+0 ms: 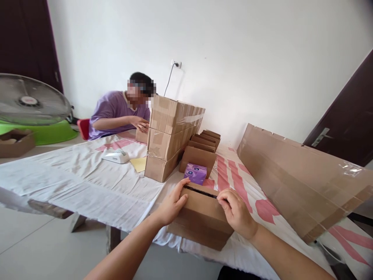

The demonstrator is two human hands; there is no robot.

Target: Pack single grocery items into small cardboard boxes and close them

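Note:
A brown cardboard box (201,219) lies in front of me near the table's edge, with a dark narrow gap along its top. My left hand (173,204) grips its upper left corner, thumb on the near side and fingers over the top edge. At the upper right corner my right hand (237,212) is closed, its fingertips pinching the edge by the gap. Just behind this box sits a purple printed packet (196,173), in front of a row of open cardboard boxes (201,155) with raised flaps. The inside of my box is hidden.
Taped cartons (161,140) form a tall stack left of the row. A large cardboard sheet (297,175) leans at the right. Across the table a person in purple (116,107) handles a small box. A white device (115,155) and yellow paper (138,164) lie on the cloth.

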